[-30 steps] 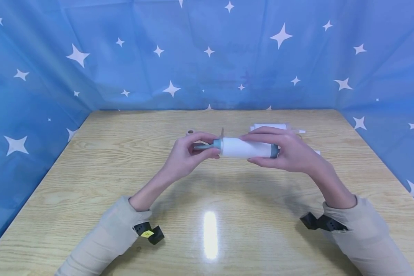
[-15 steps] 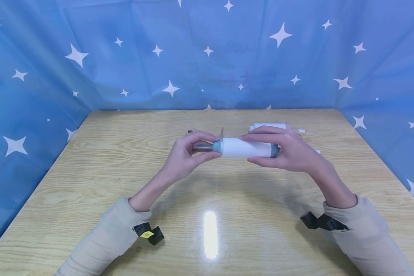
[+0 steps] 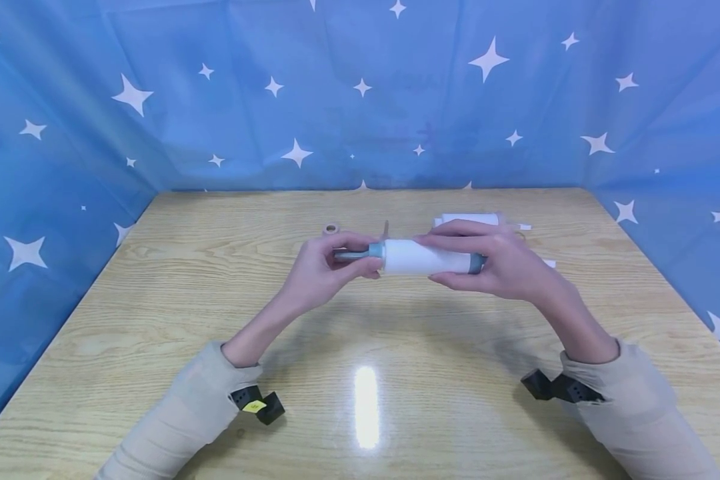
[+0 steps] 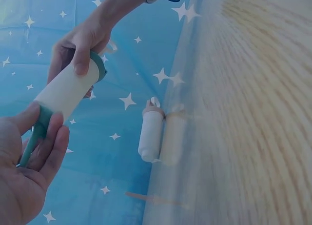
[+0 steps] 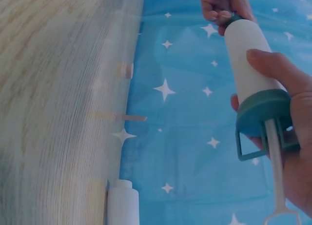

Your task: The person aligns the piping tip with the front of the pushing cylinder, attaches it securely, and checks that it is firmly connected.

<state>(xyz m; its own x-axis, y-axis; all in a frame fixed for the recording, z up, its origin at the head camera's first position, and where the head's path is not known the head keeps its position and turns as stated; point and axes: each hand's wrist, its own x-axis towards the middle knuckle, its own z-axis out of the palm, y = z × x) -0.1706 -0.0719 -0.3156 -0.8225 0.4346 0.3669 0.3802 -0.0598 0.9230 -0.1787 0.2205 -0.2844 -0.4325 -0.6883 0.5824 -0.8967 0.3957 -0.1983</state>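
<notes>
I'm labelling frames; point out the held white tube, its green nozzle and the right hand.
White tube [image 3: 417, 258], head view: middle of barrel.
Green nozzle [image 4: 33, 147], left wrist view: shaft.
Right hand [image 3: 504, 265], head view: its back.

The head view looked forward and down from the near side of the worktop [image 3: 276, 413], taking in its far corners; both wrist views sat lower and nearer, turned sideways so its far edge ran almost upright, and shared the white tube [image 3: 414, 257] and starred curtain [image 3: 336, 53]
</notes>
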